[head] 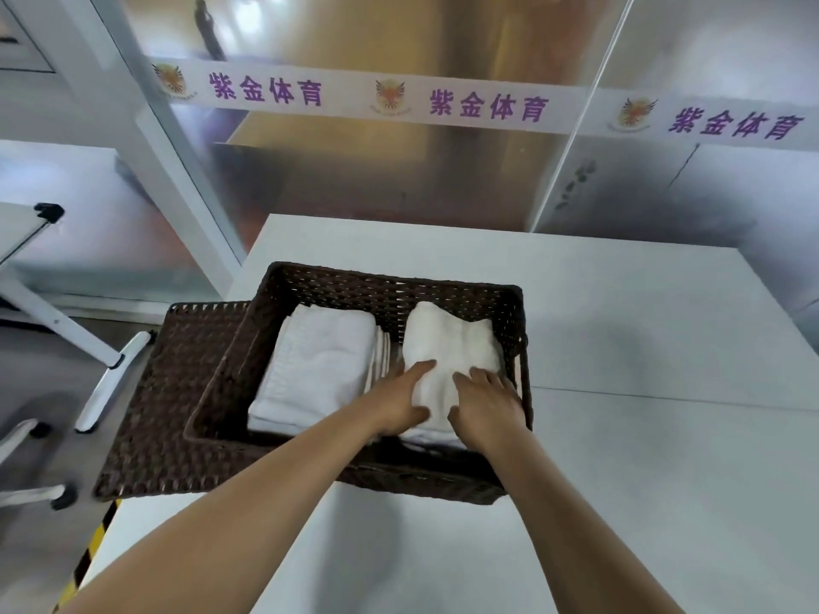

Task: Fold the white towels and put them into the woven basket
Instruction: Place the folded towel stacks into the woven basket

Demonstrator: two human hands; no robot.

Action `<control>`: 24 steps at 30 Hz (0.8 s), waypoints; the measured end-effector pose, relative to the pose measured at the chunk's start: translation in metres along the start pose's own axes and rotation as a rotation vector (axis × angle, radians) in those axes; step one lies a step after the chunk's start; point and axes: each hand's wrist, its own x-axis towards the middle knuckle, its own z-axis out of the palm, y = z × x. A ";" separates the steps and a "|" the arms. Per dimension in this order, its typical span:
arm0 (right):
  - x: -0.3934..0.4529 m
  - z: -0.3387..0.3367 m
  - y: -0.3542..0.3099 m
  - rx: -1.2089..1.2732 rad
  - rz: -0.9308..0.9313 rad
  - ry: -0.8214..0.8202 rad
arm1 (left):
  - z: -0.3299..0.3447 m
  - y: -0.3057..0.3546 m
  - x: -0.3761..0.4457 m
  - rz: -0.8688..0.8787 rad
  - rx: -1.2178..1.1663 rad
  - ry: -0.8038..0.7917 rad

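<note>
A dark brown woven basket (390, 288) sits on the white table. Inside it, on the left, lies a neat stack of folded white towels (319, 365). On the right half lies another folded white towel (452, 343), a little rumpled at its far end. My left hand (399, 398) holds that towel's near left edge, thumb under and fingers on top. My right hand (485, 403) rests with spread fingers on its near right part, close to the basket's right wall.
A second, flatter woven basket (168, 392) lies under and left of the first, overhanging the white table's (642, 392) left edge. Frosted glass panels with a printed band stand behind. White frame legs (106, 370) and yellow-black floor tape (88, 556) are at left.
</note>
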 end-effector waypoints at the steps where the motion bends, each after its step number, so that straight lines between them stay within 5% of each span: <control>1: 0.001 0.003 0.000 -0.006 0.007 -0.033 | 0.000 0.000 0.001 -0.005 0.009 -0.004; 8: 0.005 0.001 0.001 -0.002 0.010 -0.041 | 0.005 -0.003 0.001 -0.006 0.205 0.115; 24: -0.022 -0.025 -0.072 0.260 -0.055 0.298 | -0.052 -0.027 -0.106 0.125 0.381 0.523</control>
